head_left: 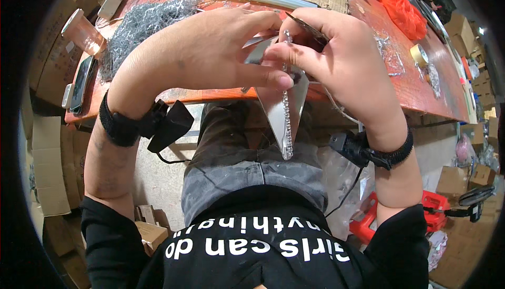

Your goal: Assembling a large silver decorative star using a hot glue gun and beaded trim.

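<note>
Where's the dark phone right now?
In the head view, the phone is at the left edge of the table, nearer the person than the clear jar and left of the tangled grey heap.

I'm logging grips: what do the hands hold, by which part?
Left hand and right hand hold a reflective piece with a beaded strip by its upper part. The right also holds a dark tool, exact grip unclear.

Left hand [210,52]: thumb on a beaded strip [286,118] along a pointed mirrored piece [271,107].
Right hand [344,60]: pinching strip near top.
Table [442,86]: red-orange, bearing silvery wire tangle [144,31].
</note>
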Motion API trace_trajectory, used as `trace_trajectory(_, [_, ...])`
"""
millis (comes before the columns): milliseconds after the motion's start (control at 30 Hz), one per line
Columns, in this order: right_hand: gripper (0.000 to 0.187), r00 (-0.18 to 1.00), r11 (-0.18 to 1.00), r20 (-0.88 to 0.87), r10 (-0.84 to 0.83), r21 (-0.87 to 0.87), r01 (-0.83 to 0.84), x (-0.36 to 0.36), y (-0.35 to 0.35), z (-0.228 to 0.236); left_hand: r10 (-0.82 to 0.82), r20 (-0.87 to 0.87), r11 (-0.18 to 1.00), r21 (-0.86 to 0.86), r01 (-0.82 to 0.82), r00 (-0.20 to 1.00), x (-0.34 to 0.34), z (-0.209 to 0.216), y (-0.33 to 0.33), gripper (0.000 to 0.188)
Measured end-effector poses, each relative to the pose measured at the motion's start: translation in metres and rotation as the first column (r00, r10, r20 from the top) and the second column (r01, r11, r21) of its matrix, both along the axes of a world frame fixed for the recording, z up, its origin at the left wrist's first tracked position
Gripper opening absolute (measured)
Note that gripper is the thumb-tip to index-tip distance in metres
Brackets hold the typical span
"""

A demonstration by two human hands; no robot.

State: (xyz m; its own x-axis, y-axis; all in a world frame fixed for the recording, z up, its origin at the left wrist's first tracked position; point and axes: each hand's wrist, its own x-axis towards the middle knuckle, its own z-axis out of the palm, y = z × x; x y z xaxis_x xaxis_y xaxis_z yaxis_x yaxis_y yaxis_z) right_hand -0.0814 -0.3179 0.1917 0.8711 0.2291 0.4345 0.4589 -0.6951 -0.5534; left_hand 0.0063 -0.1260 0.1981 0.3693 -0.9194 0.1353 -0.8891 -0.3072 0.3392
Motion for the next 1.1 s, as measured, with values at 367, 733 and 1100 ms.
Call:
trace_trajectory(367, [0.015,0.999,0.999,-0.008,-0.050,-0.023,0.049,0.001,-0.004,0.001,0.009,-0.030,0.991,-0.136,-0.013,0.999,-0.005,-0.008,-0.001,0.046])
trace_trajectory(733, [0.025,0.998,0.998,0.032,-0.059,0.022,0.058,0.011,-0.012,-0.002,0.081,0.062,0.989,-0.130,-0.073,0.995,-0.008,-0.012,0.000,0.053])
trace_trajectory(1100, [0.018,0.988,0.990,0.118,-0.101,-0.089,0.112,0.016,-0.010,-0.009,0.104,0.050,0.990,-0.101,-0.099,0.993,-0.006,-0.013,-0.002,0.057])
